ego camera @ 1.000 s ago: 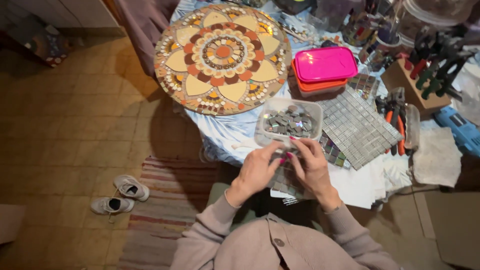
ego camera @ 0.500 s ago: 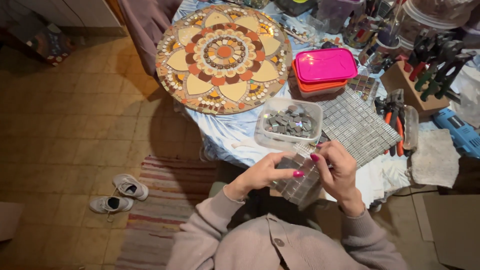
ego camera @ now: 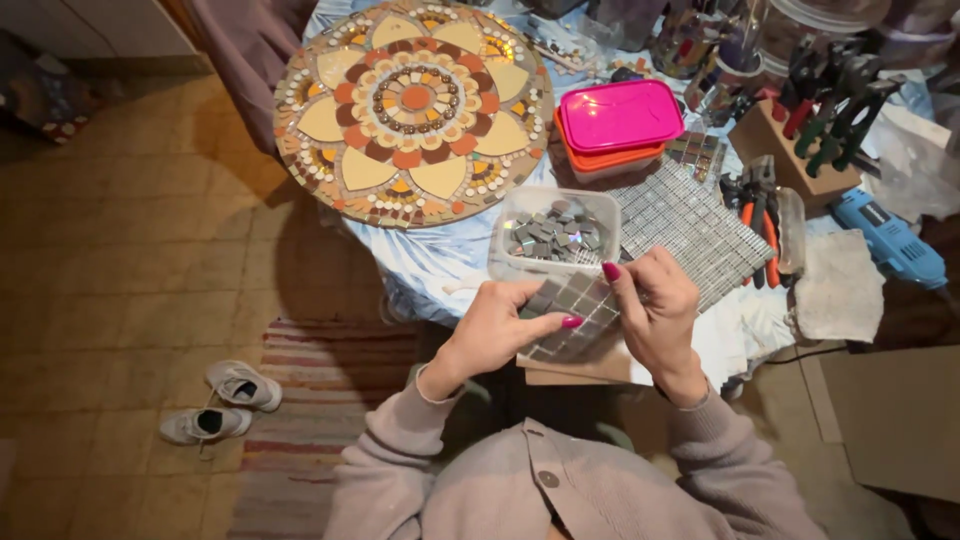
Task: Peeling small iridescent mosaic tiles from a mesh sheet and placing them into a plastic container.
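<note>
While both hands are up off the table [ego camera: 440, 262], a sheet of small grey tiles [ego camera: 572, 318] is gripped between them, just in front of the body. It's pinched on its left edge by the left hand [ego camera: 497, 330], thumb on top, and clamped on its right edge by the right hand [ego camera: 655, 312], fingers curled round it, so neither hand is loose. Right behind the sheet, a clear tub [ego camera: 555, 232] full of loose grey tiles is parked on the table, with a bigger sheet of mesh tiles [ego camera: 690, 225] just beside it. Further back, a round flower mosaic [ego camera: 413, 105] and a pink lidded box [ego camera: 620, 117] can be seen. Pliers with orange handles [ego camera: 762, 215] are laid at the right, and a pair of sneakers [ego camera: 225, 402] is left on the floor.
</note>
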